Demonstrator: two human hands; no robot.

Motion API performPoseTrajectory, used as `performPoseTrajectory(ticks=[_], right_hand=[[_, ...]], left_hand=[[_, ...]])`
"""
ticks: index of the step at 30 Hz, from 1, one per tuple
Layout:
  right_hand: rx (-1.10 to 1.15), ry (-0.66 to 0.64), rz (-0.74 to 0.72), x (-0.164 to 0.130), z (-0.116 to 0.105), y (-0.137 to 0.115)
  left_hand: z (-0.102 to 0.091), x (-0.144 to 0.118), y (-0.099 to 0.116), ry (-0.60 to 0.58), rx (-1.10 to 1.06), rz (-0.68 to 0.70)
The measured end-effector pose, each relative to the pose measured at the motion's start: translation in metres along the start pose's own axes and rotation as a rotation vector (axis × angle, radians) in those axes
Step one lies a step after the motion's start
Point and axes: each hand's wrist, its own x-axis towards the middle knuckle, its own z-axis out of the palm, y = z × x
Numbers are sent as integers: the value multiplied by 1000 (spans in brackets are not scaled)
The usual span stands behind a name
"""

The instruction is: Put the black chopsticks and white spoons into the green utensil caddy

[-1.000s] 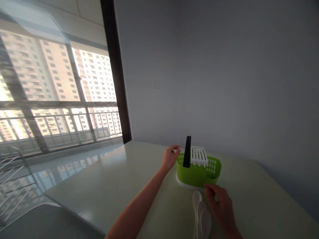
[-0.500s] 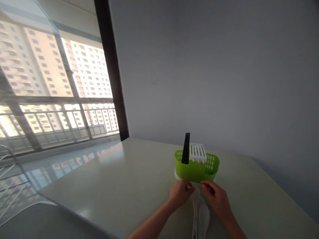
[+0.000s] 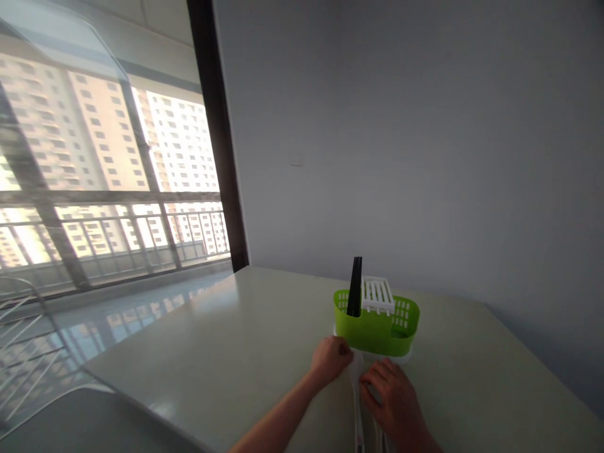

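Observation:
A green cutlery holder [image 3: 377,333] stands on a white base on the pale table [image 3: 236,352]. Black chopsticks [image 3: 355,286] stick up at its left end, and a white slotted insert [image 3: 376,294] sits in the middle. Just in front of it, my left hand [image 3: 330,360] is curled at the bowl end of a long white spoon [image 3: 357,409] that lies on the table. My right hand [image 3: 391,399] rests palm down beside it, over more white spoons that it mostly hides. Whether the right hand grips them does not show.
A grey wall runs behind the table, close past the holder. A large window with a dark frame [image 3: 217,138] fills the left. A white wire rack [image 3: 23,340] stands at the lower left, beyond the table's near left edge.
My left hand left the holder's left end and came down to the spoons. My right hand slid back over the spoons toward me. The holder has not moved.

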Motion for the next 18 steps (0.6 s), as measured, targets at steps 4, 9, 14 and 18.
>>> performPoseTrajectory(ticks=[4,9,14,18], right_hand=[[-1,-28,-51,0,5,0],[-16,11,-79,-1,12,2],[-22,1,-76,0,12,3],[-47,42,-96,1,15,6]], left_hand=[[-25,0,-10,31,37,-6],[-83,-2,-10,185,158,15],[-157,2,16,563,187,54],[-181,21,44,724,191,121]])
